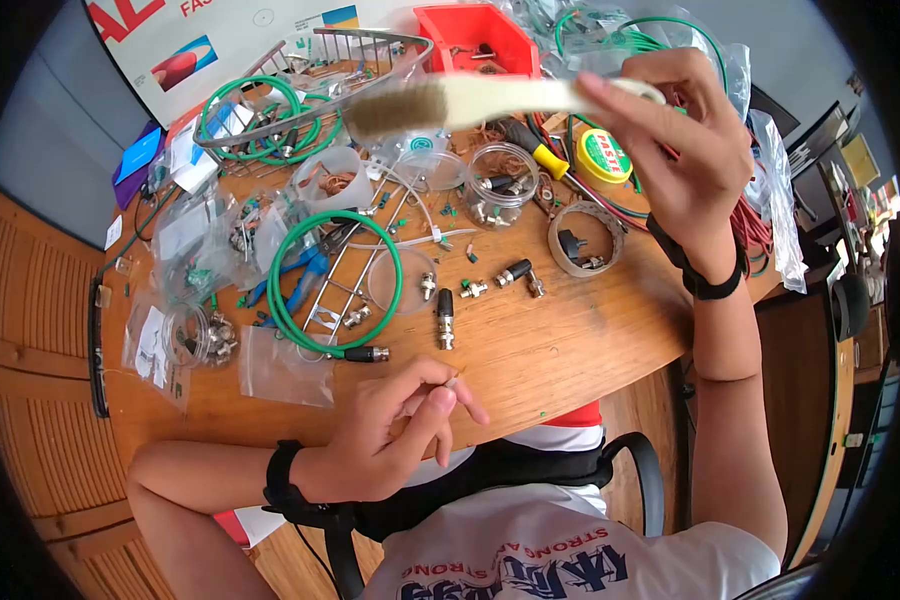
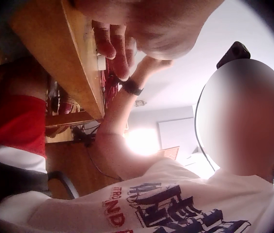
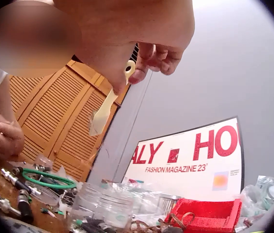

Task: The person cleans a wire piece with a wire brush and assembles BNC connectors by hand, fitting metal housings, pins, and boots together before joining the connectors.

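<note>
A brush with a pale handle (image 1: 515,97) and brown bristles is held up over the table by the right hand (image 1: 685,150), thumb and fingers pinching the handle's end. The right wrist view shows the same brush (image 3: 104,112) hanging below the right hand (image 3: 142,29). Low at the table's front edge, the left hand (image 1: 395,425) pinches a small, pale piece (image 1: 451,384) between thumb and index finger. Just beyond it lie a coiled green cable (image 1: 398,285) with a black-and-metal connector and another connector (image 1: 445,320) on the wood.
Clear jars (image 1: 500,185), plastic bags (image 1: 288,368), a tape roll (image 1: 587,240), a yellow tin (image 1: 602,156) and a screwdriver (image 1: 548,160) crowd the table. At the back stand a red bin (image 1: 478,40) and a curved metal rack (image 1: 370,38).
</note>
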Demonstrator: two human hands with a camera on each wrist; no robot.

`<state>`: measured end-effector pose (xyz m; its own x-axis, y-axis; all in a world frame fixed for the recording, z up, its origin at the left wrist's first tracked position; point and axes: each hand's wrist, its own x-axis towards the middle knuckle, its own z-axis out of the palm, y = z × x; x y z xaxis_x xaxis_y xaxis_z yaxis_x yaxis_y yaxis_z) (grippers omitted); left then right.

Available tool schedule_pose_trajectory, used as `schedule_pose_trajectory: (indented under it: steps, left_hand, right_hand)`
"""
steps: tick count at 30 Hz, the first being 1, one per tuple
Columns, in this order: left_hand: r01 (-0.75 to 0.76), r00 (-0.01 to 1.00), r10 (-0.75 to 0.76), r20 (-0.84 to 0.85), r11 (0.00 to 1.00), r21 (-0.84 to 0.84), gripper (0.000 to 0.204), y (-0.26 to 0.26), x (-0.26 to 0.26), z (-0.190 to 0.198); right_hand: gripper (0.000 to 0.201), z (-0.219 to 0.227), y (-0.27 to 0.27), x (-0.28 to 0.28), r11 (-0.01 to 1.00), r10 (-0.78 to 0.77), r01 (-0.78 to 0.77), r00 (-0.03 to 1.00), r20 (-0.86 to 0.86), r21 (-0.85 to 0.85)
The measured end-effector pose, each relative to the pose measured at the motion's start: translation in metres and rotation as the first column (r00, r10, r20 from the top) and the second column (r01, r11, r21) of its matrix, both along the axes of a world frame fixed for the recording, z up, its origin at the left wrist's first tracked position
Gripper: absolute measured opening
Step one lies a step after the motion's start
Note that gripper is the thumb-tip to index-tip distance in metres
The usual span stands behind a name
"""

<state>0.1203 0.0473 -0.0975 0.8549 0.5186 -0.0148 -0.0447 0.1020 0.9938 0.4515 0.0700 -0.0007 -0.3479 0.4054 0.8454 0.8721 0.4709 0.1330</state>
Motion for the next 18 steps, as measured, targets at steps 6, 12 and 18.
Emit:
schedule_pose_trajectory:
  steps: [6,12,18]
  left_hand:
    - [-0.139,0.986,0.108,0.13,0.957,0.256,0.021,0.001,0.001,-0.007]
    - [-0.235,0.971,0.2,0.132,0.902,0.361,0.024,0.005,0.006,0.0]
    - [-0.229,0.973,0.215,0.08,0.91,0.346,0.024,0.013,0.001,0.006]
  right_hand:
    - [0.039,-0.002,-0.003,-0.018,0.949,0.191,-0.185,0.982,-0.002,-0.255]
    - [0.037,-0.006,-0.005,-0.024,0.905,0.282,-0.273,0.959,-0.023,-0.327]
    - [0.036,-0.005,-0.009,-0.028,0.885,0.312,-0.31,0.949,-0.052,-0.348]
